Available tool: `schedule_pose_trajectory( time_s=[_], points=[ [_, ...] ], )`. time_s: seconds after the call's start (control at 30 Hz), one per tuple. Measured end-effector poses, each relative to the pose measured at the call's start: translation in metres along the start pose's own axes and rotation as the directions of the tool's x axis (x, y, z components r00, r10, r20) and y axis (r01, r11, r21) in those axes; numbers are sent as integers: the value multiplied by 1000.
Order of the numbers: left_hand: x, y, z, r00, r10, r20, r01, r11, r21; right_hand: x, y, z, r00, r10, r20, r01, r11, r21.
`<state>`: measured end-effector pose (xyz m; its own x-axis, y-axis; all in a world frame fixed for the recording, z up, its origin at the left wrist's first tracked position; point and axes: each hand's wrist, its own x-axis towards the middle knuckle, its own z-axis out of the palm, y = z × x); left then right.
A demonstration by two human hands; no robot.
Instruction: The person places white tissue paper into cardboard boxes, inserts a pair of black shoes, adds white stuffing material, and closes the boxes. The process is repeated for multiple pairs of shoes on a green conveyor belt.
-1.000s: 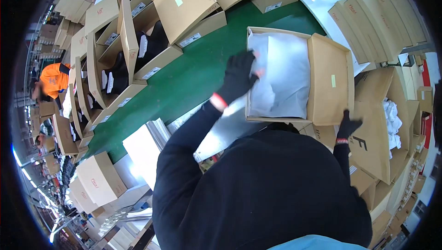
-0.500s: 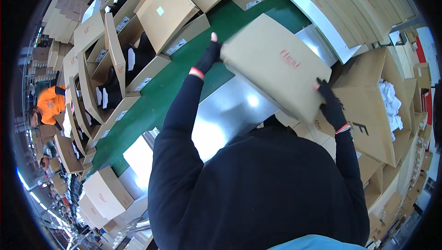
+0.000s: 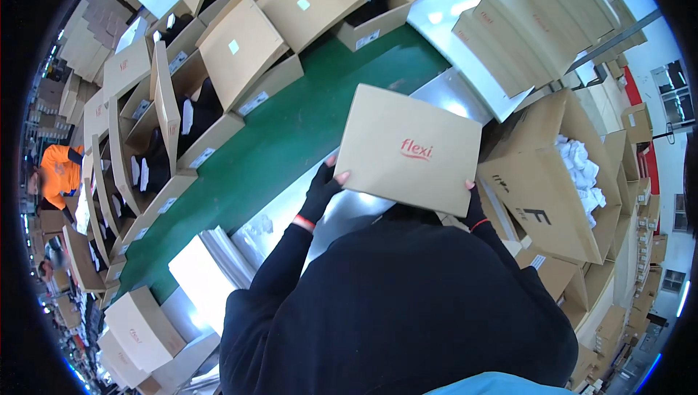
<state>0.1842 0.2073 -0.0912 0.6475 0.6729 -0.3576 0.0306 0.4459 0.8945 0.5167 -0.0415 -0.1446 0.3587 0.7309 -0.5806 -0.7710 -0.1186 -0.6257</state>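
"What do you have nearest?"

"From my end, I see the left hand [image 3: 322, 190] clamped on the near left corner of a closed cardboard box [image 3: 407, 148], thumb over the lid. The right hand [image 3: 476, 207] grips the near right corner."

"So the box lies between them?"

"Between them and reaching ahead, touching both, lid up and slightly turned. It covers part of the metal table [image 3: 349, 210] where that meets the green belt [image 3: 291, 119]. I can't tell whether its underside rests there or hangs clear."

"What crowds the hands?"

"Past the left forearm [image 3: 287, 257] I see a stack of white sheets [image 3: 203, 271] near the metal table's left end. On the other side, a large open carton [image 3: 549, 206] stands just beside the right hand, with crumpled white paper [image 3: 580, 173] inside."

"And farther out?"

"I have closed boxes [image 3: 142, 329] beyond the sheets. Along the belt's far edge runs a row of open boxes [image 3: 251, 101] holding black footwear [image 3: 200, 115], some lids tilted up. Past the belt's right end, cardboard boxes packed close together [image 3: 523, 31] stand on a white table [image 3: 440, 17]. Farthest left, I make out a co-worker in orange [image 3: 62, 177]."
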Motion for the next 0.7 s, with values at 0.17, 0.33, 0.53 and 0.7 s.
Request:
schedule_pose_trajectory(
  time_s=[0.17,0.33,0.53,0.7],
  points=[
    [-13,27,-8,1000,-25,14,26,997,-70,-5,-28,7,996,-7,89,15,996,-91],
    [4,127,56,978,204,42,-205,978,24,-12,-117,27,967,-247,58,250,967,-46],
    [66,216,176,771,637,-2,-633,768,98,-5,-295,8,775,-629,68,626,778,59],
    [102,187,203,799,597,70,-586,747,314,-12,-436,24,782,-608,137,610,792,31]
  ],
)
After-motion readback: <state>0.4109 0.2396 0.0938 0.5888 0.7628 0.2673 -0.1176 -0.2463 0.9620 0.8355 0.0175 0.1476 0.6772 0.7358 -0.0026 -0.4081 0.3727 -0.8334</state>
